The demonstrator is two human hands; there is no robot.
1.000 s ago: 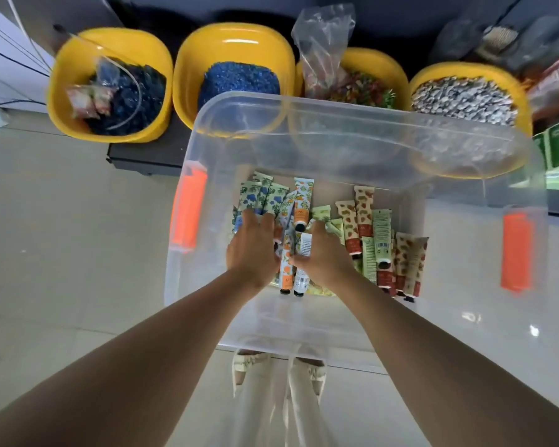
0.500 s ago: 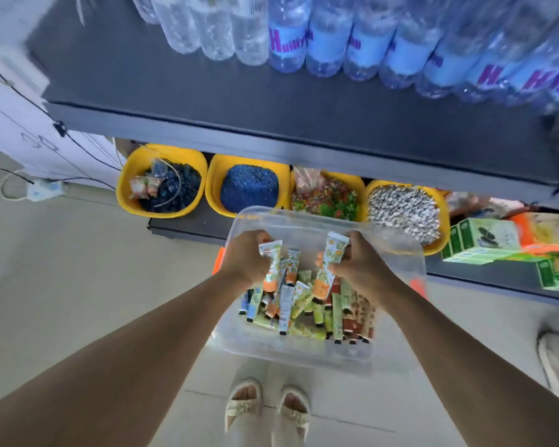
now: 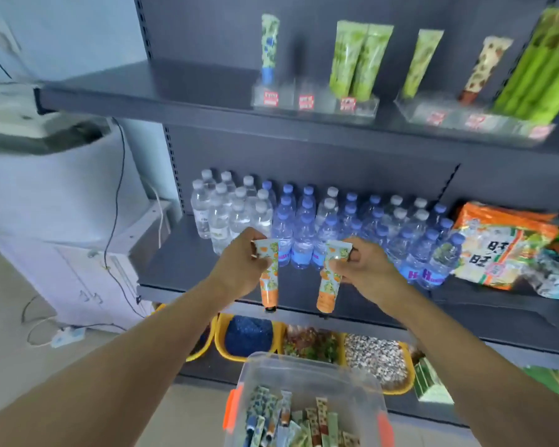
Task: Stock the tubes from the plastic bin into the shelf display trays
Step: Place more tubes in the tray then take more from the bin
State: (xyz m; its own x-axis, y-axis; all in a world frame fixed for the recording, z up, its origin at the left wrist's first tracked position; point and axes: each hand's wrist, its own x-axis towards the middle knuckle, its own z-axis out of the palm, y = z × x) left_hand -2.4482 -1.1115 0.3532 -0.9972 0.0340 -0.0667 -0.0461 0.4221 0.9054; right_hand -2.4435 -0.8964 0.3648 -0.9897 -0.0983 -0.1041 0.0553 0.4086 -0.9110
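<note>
At the far left, a white cabinet [image 3: 78,279] stood on the floor with a black cable [image 3: 117,201] running down its front.

The left hand [image 3: 239,269] was raised in front of the middle shelf [image 3: 213,285]. Its fingers were curled around the crimped upper end of an orange-patterned tube [image 3: 269,279], which hung cap-down. Just beside it, the right hand [image 3: 367,269] pinched a second orange tube [image 3: 329,279] at its upper end, also cap-down. The two tubes hung near each other without touching.

Behind both hands, rows of water bottles [image 3: 320,221] stood on the middle shelf. To their right lay snack bags [image 3: 497,243].

On the upper shelf, clear display trays [image 3: 313,101] carried red price tags. One blue-capped tube [image 3: 268,46] stood upright in the left tray, green tubes [image 3: 359,56] stood further right, and a brown-patterned tube [image 3: 484,69] leaned in the right-hand tray. This area was blurred.

Below the hands, yellow bowls [image 3: 249,337] of loose goods sat on the bottom shelf. In front of them stood the clear plastic bin [image 3: 304,369] with orange clips, holding the remaining tubes [image 3: 291,421] laid side by side.
</note>
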